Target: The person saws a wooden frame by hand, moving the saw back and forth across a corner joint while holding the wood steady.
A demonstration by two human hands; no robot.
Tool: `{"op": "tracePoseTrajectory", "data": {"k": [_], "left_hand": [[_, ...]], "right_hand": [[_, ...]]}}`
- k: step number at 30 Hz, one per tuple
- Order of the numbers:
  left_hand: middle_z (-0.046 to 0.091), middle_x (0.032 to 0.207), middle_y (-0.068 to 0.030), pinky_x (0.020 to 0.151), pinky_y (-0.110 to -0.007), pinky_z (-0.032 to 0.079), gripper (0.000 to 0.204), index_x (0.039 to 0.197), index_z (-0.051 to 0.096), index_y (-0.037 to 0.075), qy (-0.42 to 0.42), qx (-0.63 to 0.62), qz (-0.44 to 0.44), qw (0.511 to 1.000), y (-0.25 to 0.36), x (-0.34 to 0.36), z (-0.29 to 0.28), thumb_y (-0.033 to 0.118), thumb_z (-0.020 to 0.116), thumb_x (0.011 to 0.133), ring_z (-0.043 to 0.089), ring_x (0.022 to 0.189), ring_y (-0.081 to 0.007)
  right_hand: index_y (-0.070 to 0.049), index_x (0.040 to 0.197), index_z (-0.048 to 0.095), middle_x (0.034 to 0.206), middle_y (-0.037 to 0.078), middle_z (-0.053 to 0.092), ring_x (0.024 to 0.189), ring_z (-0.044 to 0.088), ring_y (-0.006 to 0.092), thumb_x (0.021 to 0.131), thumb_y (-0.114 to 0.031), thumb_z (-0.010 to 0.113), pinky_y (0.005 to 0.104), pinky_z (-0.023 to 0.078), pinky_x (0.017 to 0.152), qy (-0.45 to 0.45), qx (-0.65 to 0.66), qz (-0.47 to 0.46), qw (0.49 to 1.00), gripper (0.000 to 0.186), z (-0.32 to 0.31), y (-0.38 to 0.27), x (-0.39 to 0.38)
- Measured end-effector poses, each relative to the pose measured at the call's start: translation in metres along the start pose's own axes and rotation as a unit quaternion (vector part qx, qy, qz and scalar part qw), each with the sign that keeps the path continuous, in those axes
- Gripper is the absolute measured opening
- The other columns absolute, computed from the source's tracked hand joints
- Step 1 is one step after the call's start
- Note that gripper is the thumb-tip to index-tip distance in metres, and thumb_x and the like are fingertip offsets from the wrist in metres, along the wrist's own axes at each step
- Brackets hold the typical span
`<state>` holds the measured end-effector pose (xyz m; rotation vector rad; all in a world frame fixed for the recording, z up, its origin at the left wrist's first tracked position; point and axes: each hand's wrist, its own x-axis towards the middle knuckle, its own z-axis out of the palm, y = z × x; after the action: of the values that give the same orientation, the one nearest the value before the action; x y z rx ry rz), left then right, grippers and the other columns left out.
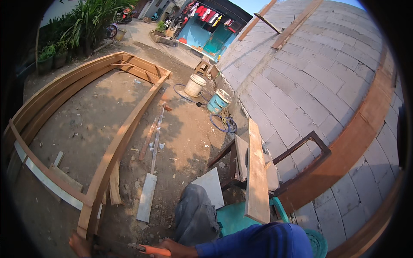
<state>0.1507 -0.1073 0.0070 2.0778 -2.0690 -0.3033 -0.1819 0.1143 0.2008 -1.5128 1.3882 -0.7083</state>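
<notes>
My left hand (79, 246) is at the lower edge, closed around the near end of a long wooden frame (112, 151) lying on the ground. My right hand (177, 248), at the end of a blue sleeve, grips the orange handle of a hand saw (155, 250). The dark saw blade points left toward the frame's near end; its edge is in shadow, and I cannot tell whether it touches the wood. My grey-clad knee (195, 215) is just beyond the right hand.
A teal plastic chair (234, 217) and a leaning plank (257, 172) stand at right, by a grey block wall (297, 86). Two buckets, a white one (195, 85) and a blue one (219, 101), stand farther off near a coiled hose (224, 124). Wood strips (148, 139) lie mid-ground.
</notes>
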Motion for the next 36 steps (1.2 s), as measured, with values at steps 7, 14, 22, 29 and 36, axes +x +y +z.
{"op": "tracePoseTrajectory", "data": {"k": [7, 14, 22, 29, 36], "left_hand": [[0.065, 0.112, -0.0276, 0.093, -0.053, 0.051, 0.070, 0.116, 0.058, -0.001, -0.033, -0.129, -0.007, 0.991, 0.011, 0.003, 0.039, 0.026, 0.092, 0.061, 0.062, 0.109, -0.0469], [0.065, 0.113, -0.0273, 0.092, -0.053, 0.052, 0.079, 0.122, 0.058, -0.001, 0.011, -0.034, 0.005, 0.999, -0.029, 0.019, 0.080, 0.024, 0.094, 0.057, 0.063, 0.109, -0.0471], [0.068, 0.104, -0.0255, 0.087, -0.056, 0.051, 0.063, 0.111, 0.059, -0.001, -0.007, -0.069, 0.004, 0.998, -0.001, 0.016, 0.058, 0.025, 0.091, 0.064, 0.062, 0.105, -0.0495], [0.067, 0.101, -0.0215, 0.089, -0.053, 0.050, 0.049, 0.108, 0.060, -0.001, 0.052, -0.037, 0.047, 0.997, 0.000, 0.005, 0.043, 0.021, 0.084, 0.071, 0.062, 0.104, -0.0437], [0.067, 0.099, -0.0249, 0.089, -0.053, 0.051, 0.050, 0.102, 0.060, 0.000, -0.012, -0.041, 0.020, 0.999, 0.021, 0.002, 0.048, 0.026, 0.085, 0.069, 0.063, 0.099, -0.0463]], "right_hand": [[0.002, 0.096, 0.063, 0.064, 0.021, 0.054, 0.056, 0.050, 0.0334, 0.104, -0.038, 0.058, 0.0460, 0.041, 0.058, 0.130, 0.024, -0.114, 0.985, 0.041, 0.078, 0.019, 0.160], [-0.010, 0.129, 0.068, 0.089, 0.016, 0.074, 0.075, 0.070, 0.0263, 0.100, -0.025, 0.061, 0.0397, 0.053, 0.068, 0.114, -0.051, -0.201, 0.972, 0.033, -0.009, -0.006, -0.020], [0.001, 0.107, 0.065, 0.096, 0.023, 0.066, 0.088, 0.063, 0.0306, 0.102, -0.044, 0.058, 0.0448, 0.049, 0.079, 0.097, 0.002, -0.018, 0.995, 0.046, 0.099, 0.051, 0.173], [-0.013, 0.141, 0.058, 0.095, 0.015, 0.073, 0.081, 0.069, 0.0229, 0.104, -0.036, 0.057, 0.0374, 0.052, 0.072, 0.059, -0.175, -0.125, 0.975, 0.044, 0.024, 0.042, 0.017], [-0.007, 0.130, 0.061, 0.095, 0.016, 0.071, 0.083, 0.067, 0.0279, 0.105, -0.037, 0.056, 0.0404, 0.052, 0.075, -0.030, 0.012, 0.077, 0.997, 0.040, 0.004, -0.002, 0.032]]}}
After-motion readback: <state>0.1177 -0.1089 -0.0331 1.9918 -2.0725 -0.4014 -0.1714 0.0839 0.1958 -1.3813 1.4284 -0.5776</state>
